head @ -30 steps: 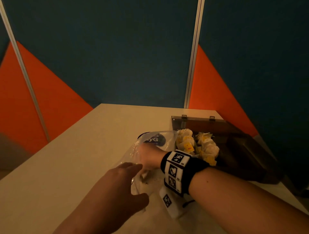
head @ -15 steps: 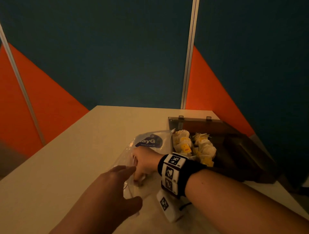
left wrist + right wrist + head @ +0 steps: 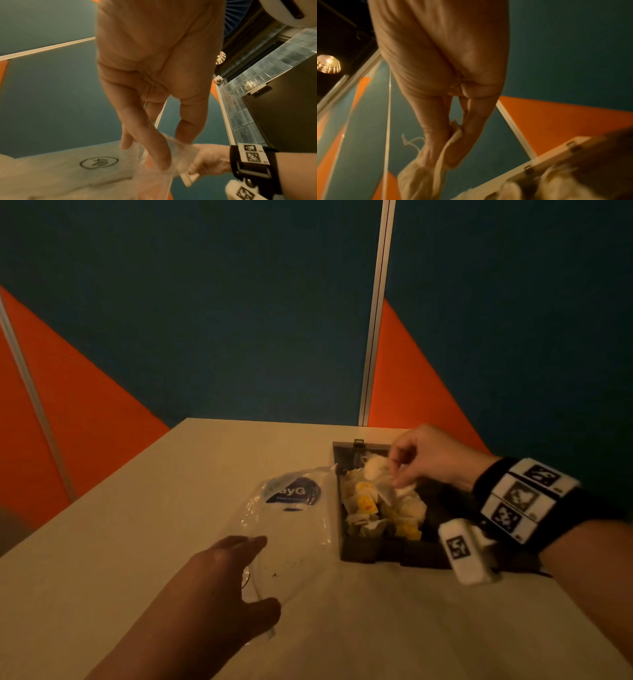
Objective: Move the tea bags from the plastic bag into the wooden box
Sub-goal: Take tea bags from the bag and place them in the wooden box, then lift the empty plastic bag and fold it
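Observation:
The clear plastic bag [image 3: 294, 522] with a blue logo lies flat on the table, left of the dark wooden box [image 3: 373, 553]. Several white tea bags with yellow tags [image 3: 368, 505] fill the box's left part. My left hand [image 3: 257, 573] holds the bag's near mouth between fingers and thumb; the left wrist view shows the film [image 3: 181, 148] against my fingers [image 3: 154, 148]. My right hand [image 3: 394, 474] hovers over the box's far end and pinches a white tea bag [image 3: 375, 470]. In the right wrist view that tea bag [image 3: 443, 152] hangs from my fingertips [image 3: 467, 148], its string loose.
The box's open lid [image 3: 359, 448] with metal hinges lies toward the table's far edge. Dark crumbs [image 3: 274, 575] lie inside the bag. Blue and orange wall panels [image 3: 205, 320] stand right behind the table [image 3: 137, 525].
My right hand has come out of the plastic bag and moved right and away, over the box, with a tea bag in its fingers. My left hand stays at the bag's mouth.

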Tool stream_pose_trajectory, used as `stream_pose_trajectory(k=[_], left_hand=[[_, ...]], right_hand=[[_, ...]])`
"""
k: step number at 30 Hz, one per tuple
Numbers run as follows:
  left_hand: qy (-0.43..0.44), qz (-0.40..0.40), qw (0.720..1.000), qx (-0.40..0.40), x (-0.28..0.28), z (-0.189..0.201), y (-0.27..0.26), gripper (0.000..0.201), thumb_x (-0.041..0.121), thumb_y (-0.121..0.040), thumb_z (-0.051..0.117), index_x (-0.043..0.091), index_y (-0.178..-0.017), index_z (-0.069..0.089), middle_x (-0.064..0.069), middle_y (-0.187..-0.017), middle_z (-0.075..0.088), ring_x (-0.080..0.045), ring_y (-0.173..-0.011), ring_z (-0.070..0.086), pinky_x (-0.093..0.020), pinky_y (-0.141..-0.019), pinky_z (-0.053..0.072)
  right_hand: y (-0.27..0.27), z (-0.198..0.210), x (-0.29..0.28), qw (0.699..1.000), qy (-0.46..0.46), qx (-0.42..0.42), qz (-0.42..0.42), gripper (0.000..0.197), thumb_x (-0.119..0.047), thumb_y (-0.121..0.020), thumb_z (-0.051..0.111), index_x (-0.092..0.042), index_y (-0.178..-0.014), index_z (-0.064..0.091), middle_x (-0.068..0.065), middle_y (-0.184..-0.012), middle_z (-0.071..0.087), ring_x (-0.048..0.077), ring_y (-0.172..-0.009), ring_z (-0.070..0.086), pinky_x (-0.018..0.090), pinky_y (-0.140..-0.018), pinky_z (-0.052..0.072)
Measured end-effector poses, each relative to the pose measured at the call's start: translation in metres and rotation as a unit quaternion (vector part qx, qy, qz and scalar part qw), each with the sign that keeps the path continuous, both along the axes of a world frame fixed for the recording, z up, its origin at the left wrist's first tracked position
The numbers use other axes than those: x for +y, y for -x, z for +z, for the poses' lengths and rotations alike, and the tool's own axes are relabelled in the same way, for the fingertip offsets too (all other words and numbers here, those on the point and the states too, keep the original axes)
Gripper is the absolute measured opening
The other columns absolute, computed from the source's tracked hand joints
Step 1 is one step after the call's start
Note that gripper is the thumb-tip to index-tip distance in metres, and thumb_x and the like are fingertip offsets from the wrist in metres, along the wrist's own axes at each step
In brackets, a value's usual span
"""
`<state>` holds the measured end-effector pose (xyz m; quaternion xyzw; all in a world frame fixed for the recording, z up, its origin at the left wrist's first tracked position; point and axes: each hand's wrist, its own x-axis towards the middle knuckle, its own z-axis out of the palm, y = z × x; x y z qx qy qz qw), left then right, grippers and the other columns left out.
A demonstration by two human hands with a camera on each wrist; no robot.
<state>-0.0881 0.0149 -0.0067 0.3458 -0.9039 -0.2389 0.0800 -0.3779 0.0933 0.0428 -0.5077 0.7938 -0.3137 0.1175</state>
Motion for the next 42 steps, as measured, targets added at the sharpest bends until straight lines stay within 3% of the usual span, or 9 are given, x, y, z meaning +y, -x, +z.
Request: stream_pose_trajectory(k=[6, 11, 16, 19, 24, 28, 32, 38, 42], left_hand=[[-0.006, 0.0, 1.0, -0.01, 0.003, 0.0, 0.002, 0.075, 0.035, -0.075, 0.066, 0.035, -0.14, 0.029, 0.016, -0.146, 0.033, -0.01, -0.079, 0.054, -0.018, -0.084, 0.049], [-0.01, 0.007, 1.0, -0.005, 0.002, 0.001, 0.002, 0.075, 0.035, -0.074, 0.067, 0.034, -0.139, 0.03, 0.016, -0.145, 0.034, -0.009, -0.078, 0.053, -0.017, -0.084, 0.047], [-0.006, 0.004, 1.0, -0.013, 0.004, 0.003, 0.002, 0.075, 0.035, -0.075, 0.067, 0.034, -0.14, 0.029, 0.016, -0.145, 0.033, -0.009, -0.076, 0.05, -0.017, -0.084, 0.046], [-0.006, 0.002, 1.0, -0.028, 0.005, 0.005, 0.001, 0.076, 0.037, -0.075, 0.066, 0.034, -0.141, 0.027, 0.015, -0.147, 0.029, -0.009, -0.083, 0.052, -0.019, -0.087, 0.047], [0.009, -0.002, 0.999, -0.049, 0.007, 0.007, -0.001, 0.084, 0.047, -0.071, 0.066, 0.037, -0.142, 0.021, 0.016, -0.15, 0.022, -0.007, -0.106, 0.057, -0.019, -0.094, 0.043], [0.0, -0.007, 0.998, -0.069, 0.007, 0.005, -0.003, 0.113, 0.06, -0.05, 0.076, 0.038, -0.14, 0.011, 0.02, -0.147, 0.013, -0.008, -0.114, 0.049, -0.024, -0.1, 0.042], [0.047, 0.004, 0.998, -0.041, 0.01, 0.007, -0.002, 0.09, 0.043, -0.065, 0.07, 0.036, -0.136, 0.016, 0.018, -0.14, 0.019, -0.008, -0.098, 0.053, -0.021, -0.089, 0.046], [0.066, 0.033, 0.994, 0.084, 0.008, 0.016, -0.009, 0.057, 0.017, -0.084, 0.052, 0.039, -0.132, 0.031, 0.015, -0.134, 0.04, -0.008, -0.084, 0.052, -0.02, -0.079, 0.045], [0.067, 0.011, 0.991, 0.119, 0.012, 0.031, -0.023, 0.06, 0.01, -0.087, 0.046, 0.055, -0.119, 0.025, 0.024, -0.13, 0.046, -0.007, -0.096, 0.053, -0.022, -0.085, 0.042]], right_hand=[[0.025, -0.026, 0.014, 0.968, -0.21, 0.131, 0.028, 0.011, -0.007, -0.077, 0.072, -0.017, -0.081, 0.074, -0.01, -0.078, 0.067, 0.002, -0.072, 0.058, 0.013, -0.059, 0.043], [0.012, -0.041, 0.01, 0.92, -0.335, 0.178, 0.098, 0.023, -0.008, -0.088, 0.056, -0.013, -0.103, 0.072, -0.011, -0.084, 0.063, 0.0, -0.071, 0.053, 0.014, -0.065, 0.044], [0.009, -0.043, 0.001, 0.859, -0.429, 0.277, 0.036, 0.038, -0.008, -0.091, 0.039, -0.025, -0.116, 0.062, -0.006, -0.096, 0.05, 0.014, -0.096, 0.044, 0.052, -0.106, 0.022], [0.009, -0.043, 0.0, 0.863, -0.423, 0.277, 0.002, 0.033, -0.012, -0.09, 0.04, -0.019, -0.113, 0.062, 0.003, -0.11, 0.06, 0.02, -0.108, 0.049, 0.056, -0.107, 0.019], [0.006, -0.044, 0.007, 0.866, -0.417, 0.275, -0.015, 0.036, -0.027, -0.088, 0.049, -0.029, -0.124, 0.056, 0.001, -0.136, 0.042, 0.026, -0.126, 0.033, 0.05, -0.107, 0.02], [-0.005, -0.04, 0.006, 0.924, -0.253, 0.284, -0.044, 0.034, -0.03, -0.082, 0.055, -0.036, -0.116, 0.053, -0.006, -0.14, 0.037, 0.023, -0.127, 0.03, 0.046, -0.101, 0.024], [-0.032, -0.034, -0.001, 0.964, -0.106, 0.242, 0.02, 0.041, -0.025, -0.077, 0.065, -0.041, -0.112, 0.051, -0.011, -0.138, 0.037, 0.019, -0.129, 0.03, 0.044, -0.1, 0.026], [-0.072, -0.041, -0.015, 0.934, -0.149, 0.284, 0.154, 0.073, -0.027, -0.066, 0.08, -0.052, -0.125, 0.043, -0.018, -0.154, -0.005, 0.022, -0.142, -0.002, 0.053, -0.114, 0.006], [-0.084, -0.041, -0.035, 0.933, -0.074, 0.313, 0.164, 0.052, -0.033, -0.067, 0.08, -0.045, -0.111, 0.055, -0.018, -0.154, -0.017, 0.022, -0.144, -0.021, 0.058, -0.112, -0.003]])
